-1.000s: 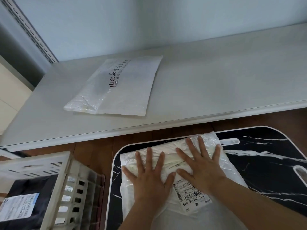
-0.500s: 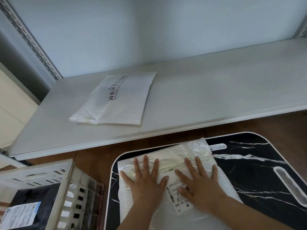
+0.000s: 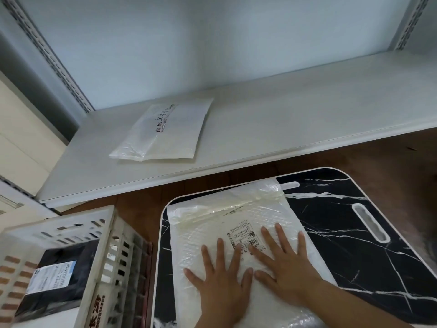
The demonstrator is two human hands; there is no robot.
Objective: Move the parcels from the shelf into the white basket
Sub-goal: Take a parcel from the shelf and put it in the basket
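A white bubble-mailer parcel (image 3: 227,218) with a barcode label lies flat on the black marbled tabletop (image 3: 354,252). My left hand (image 3: 222,278) and my right hand (image 3: 286,263) press on its near half, fingers straight and spread. A second white parcel (image 3: 165,133) with black printed characters lies on the white shelf (image 3: 295,119) to the left of centre. The white basket (image 3: 111,252) stands at the lower left and holds a black parcel (image 3: 56,278) with a white label.
The shelf's front edge runs just beyond the tabletop, with brown floor between them. Slotted shelf uprights (image 3: 47,53) rise at the left and far right. The tabletop has a long cut-out handle (image 3: 370,223) on its right side.
Both hands have slid toward me along the parcel, from its far taped end to its near half, uncovering the label. The view has tilted up, showing more shelf.
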